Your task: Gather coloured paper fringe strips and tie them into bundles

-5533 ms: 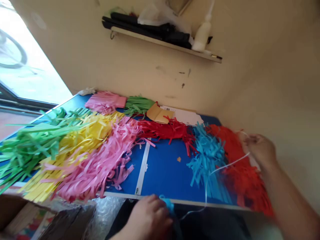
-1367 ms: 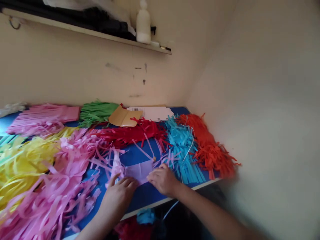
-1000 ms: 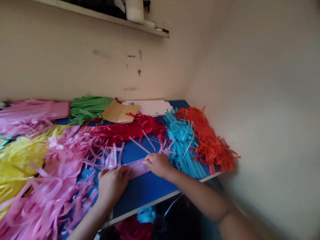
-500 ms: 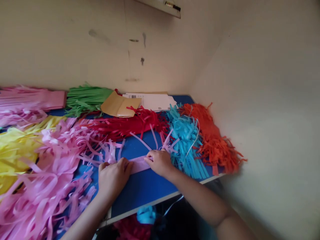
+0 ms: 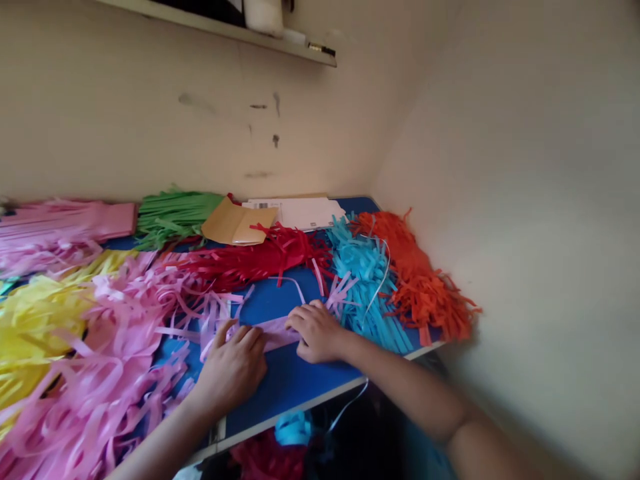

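A fringed pink paper strip (image 5: 278, 333) lies across the blue table between my hands, with narrow cut tails spreading away at its far side. My left hand (image 5: 236, 365) bends its fingers over the strip's left part, with one finger raised apart from the others. On the right part, the fingers of my right hand (image 5: 317, 331) curl over the strip and press it to the table. My palms hide parts of both ends. Loose pink fringe (image 5: 220, 310) lies just beyond my left hand.
Fringed paper lies around: pink (image 5: 115, 353), yellow (image 5: 37, 320), green (image 5: 175, 212), red (image 5: 255, 259), blue (image 5: 367, 273) and orange (image 5: 425, 280). A brown envelope (image 5: 237, 221) and a white card (image 5: 300, 212) rest at the back. A shelf (image 5: 220, 30) juts from the wall.
My view has tilted up, bringing more shelf into sight. My left hand has shifted lower on the strip, and my right fingers have moved from pinching its edge to lying over it.
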